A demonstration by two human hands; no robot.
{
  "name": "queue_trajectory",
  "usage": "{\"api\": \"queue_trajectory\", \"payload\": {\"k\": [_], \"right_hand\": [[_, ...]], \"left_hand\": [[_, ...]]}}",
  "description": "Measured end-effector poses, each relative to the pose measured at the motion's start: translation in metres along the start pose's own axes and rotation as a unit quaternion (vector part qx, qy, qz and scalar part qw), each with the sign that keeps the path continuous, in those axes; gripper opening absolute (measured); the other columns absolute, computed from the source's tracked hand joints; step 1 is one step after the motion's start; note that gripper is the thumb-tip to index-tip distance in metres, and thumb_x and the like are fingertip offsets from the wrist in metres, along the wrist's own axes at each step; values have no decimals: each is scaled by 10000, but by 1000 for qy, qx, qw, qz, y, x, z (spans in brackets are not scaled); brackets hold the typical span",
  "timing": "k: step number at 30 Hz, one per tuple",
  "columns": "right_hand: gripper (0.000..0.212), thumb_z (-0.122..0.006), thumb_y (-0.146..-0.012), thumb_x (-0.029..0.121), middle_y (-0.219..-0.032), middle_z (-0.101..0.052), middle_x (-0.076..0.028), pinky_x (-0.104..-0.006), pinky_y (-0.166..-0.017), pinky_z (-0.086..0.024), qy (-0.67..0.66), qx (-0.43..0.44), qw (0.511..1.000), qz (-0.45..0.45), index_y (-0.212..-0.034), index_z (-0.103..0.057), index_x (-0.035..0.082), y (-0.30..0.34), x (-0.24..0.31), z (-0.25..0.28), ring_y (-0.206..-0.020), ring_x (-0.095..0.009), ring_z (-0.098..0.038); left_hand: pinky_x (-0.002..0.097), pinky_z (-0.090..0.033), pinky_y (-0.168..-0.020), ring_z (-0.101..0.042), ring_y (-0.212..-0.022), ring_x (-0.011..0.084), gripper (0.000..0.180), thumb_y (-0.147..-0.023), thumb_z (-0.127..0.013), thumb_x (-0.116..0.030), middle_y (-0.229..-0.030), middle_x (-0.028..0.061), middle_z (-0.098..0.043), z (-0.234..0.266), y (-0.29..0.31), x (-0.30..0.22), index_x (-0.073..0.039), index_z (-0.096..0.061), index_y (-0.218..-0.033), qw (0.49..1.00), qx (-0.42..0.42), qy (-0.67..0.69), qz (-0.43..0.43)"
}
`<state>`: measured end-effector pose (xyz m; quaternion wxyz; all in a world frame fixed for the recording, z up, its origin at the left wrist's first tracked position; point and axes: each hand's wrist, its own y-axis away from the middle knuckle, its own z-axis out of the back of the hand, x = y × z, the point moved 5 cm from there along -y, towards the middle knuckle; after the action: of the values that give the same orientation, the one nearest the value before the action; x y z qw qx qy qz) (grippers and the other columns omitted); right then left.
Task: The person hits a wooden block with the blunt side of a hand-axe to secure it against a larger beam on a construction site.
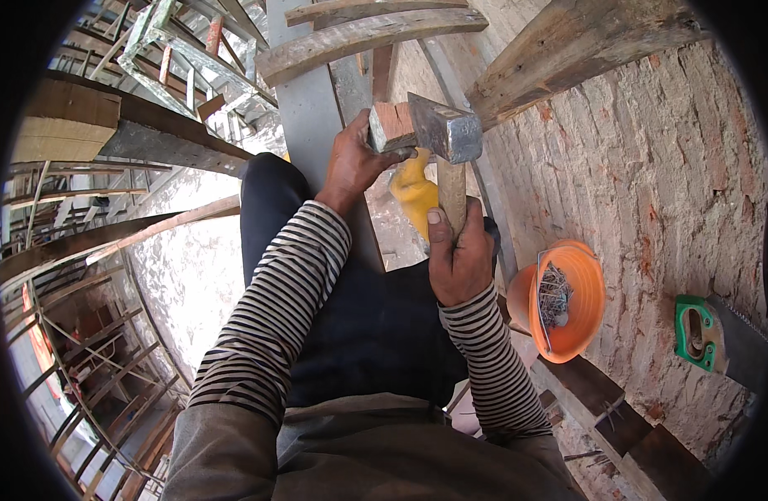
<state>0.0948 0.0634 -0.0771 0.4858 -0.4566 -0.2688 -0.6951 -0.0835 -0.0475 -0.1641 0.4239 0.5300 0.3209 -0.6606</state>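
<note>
A short wooden block (392,127) with a reddish end is gripped by my left hand (355,163), fingers wrapped around its left side and underside. My right hand (463,259) is closed around the wooden handle of a hatchet (452,188), thumb lying along the handle. The hatchet's metal head has a square hammer poll on the right, while its blade side meets or nearly meets the block's right side; contact is hard to tell. Below the head, between my hands, something yellow (413,192) shows, partly hidden by the handle.
An orange bucket (580,309) holding nails hangs or stands at right. A green-handled saw (709,338) is against the rough brick wall (651,192). Timber beams (367,37) cross ahead; a dark beam (171,138) lies left. Deep open framing drops away at left.
</note>
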Motion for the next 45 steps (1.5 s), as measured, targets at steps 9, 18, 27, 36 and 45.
{"api": "queue_trajectory", "payload": {"k": [9, 18, 27, 36, 45], "right_hand": [[372, -552, -1074, 345, -722, -586, -81, -315, -520, -489, -170, 59, 972, -150, -1186, -545, -10, -13, 3, 17, -544, -185, -592], [376, -596, -1046, 264, -791, -656, -220, -419, -631, -528, -20, 12, 998, -62, -1216, -504, -59, -2, 12, 17, -691, -367, -704], [390, -600, -1045, 255, -798, -664, -236, -437, -639, -534, -16, 16, 999, -43, -1223, -494, -75, 4, 7, 8, -723, -406, -710], [380, -613, -1031, 212, -863, -685, -262, -433, -687, -562, -2, 12, 1000, -19, -1237, -490, -82, 2, 5, 7, -795, -449, -717], [365, -638, -1008, 179, -871, -688, -269, -431, -692, -568, 6, 17, 1000, -18, -1232, -494, -72, 4, 27, 28, -807, -449, -721]], "left_hand": [[337, -549, -975, -690, -1100, 182, 633, -722, -885, 2, -1205, 129, -729, 4, -1, 14, -11, -607, -1291, 999, 1, 41, -19], [325, -556, -962, -698, -1084, 179, 653, -706, -914, -29, -1187, 118, -741, 2, -2, 15, -13, -613, -1285, 999, -11, 44, 1], [333, -554, -962, -696, -1086, 179, 643, -721, -907, -33, -1193, 118, -739, 0, -3, 15, -37, -615, -1293, 1000, -7, 27, -7], [325, -561, -968, -698, -1093, 179, 613, -727, -882, 23, -1194, 121, -734, -1, -1, 3, -8, -602, -1272, 999, 0, 41, -7], [316, -565, -944, -717, -1058, 174, 612, -715, -918, -58, -1176, 137, -747, 3, -4, -25, -5, -616, -1246, 1000, -14, -4, -19]]}}
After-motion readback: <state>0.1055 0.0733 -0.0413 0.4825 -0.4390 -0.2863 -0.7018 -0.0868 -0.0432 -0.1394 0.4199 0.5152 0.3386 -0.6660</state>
